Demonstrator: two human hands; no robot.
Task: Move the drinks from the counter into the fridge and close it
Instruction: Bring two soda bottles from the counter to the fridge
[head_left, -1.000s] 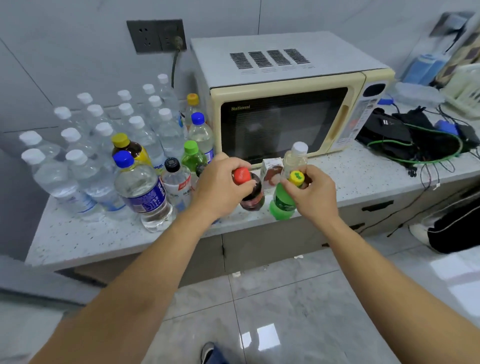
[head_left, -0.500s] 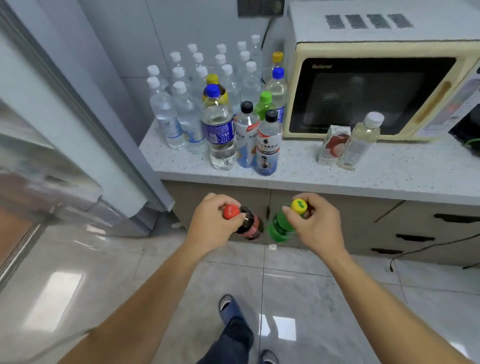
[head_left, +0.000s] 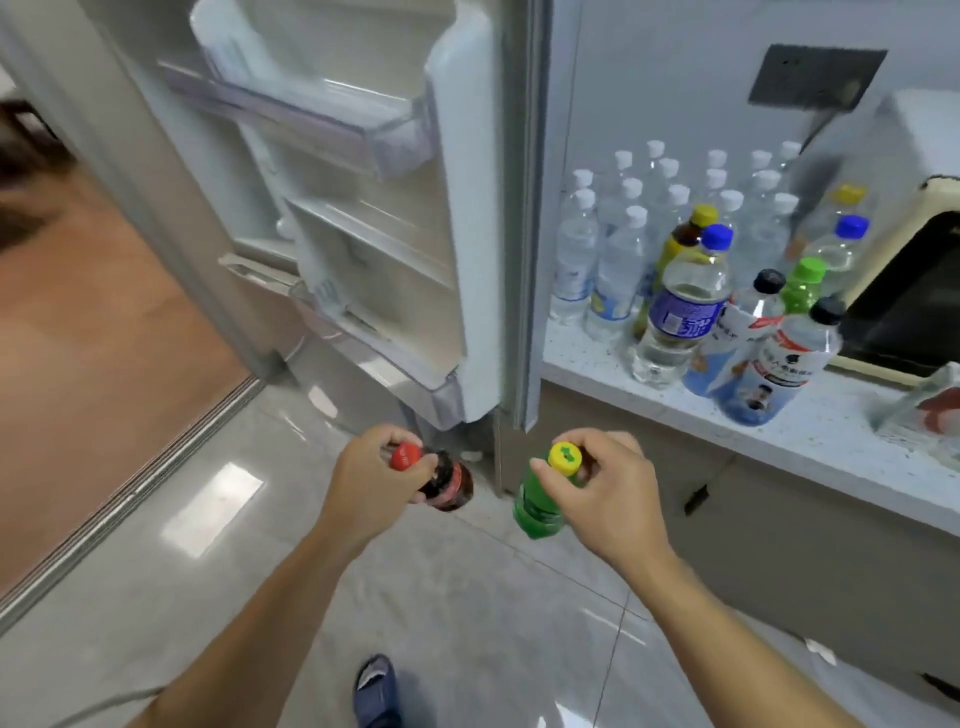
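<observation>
- Both bottles, carried off the counter (head_left: 810, 431), now hang over the floor before the open fridge door (head_left: 457, 218).
- Left hand (head_left: 363, 483) grips one cola (head_left: 447, 483), right hand (head_left: 602, 488) one green soda (head_left: 535, 509); caps tilt toward the camera, bases away.

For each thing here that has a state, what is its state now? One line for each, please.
Fridge door: open, shelves bare.
Left hand: grips the red-capped cola bottle near its cap, off the counter.
Right hand: grips the green soda bottle near its yellow cap.
Both caps: on.
Bottles on counter: upright, capped.
</observation>
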